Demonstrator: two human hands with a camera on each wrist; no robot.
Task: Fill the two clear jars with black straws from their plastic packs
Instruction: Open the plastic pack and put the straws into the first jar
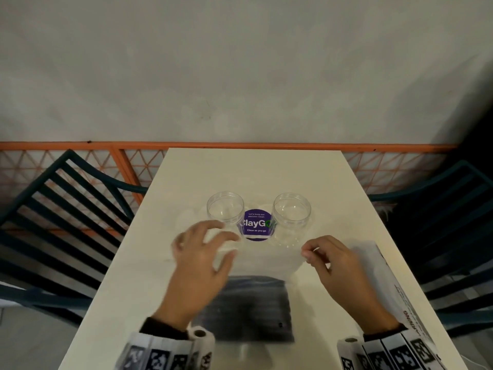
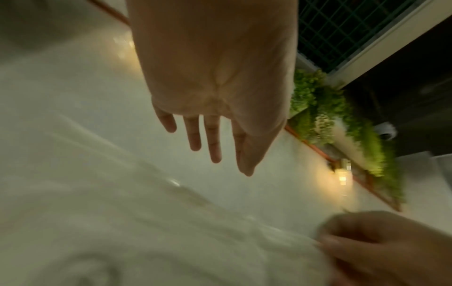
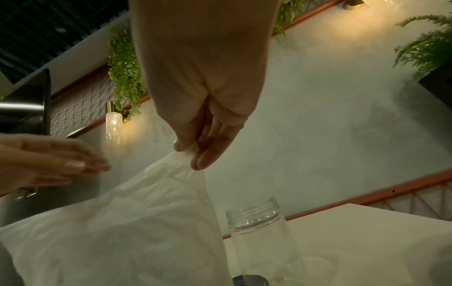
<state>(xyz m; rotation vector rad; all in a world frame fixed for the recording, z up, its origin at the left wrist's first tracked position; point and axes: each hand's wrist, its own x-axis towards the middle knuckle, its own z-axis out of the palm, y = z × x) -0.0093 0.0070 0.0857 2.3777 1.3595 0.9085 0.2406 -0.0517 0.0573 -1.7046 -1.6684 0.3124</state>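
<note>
Head view shows the right hand (image 1: 344,265) pinching up the plastic pack (image 1: 266,265) of black straws (image 1: 245,308), apparently to open it, left hand (image 1: 200,260) spread empty, near both jars (image 1: 225,209).

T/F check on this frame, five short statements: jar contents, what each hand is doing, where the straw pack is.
1. Both clear jars, the left jar and the right jar, are empty. True.
2. The right hand pinches the clear plastic pack. True.
3. The left hand grips a bundle of straws. False: its fingers are spread and hold nothing.
4. The black straws are already standing in the right jar. False: they lie in the pack on the table, between the hands.
5. A purple round sticker sits on the table between the jars. True.
</note>
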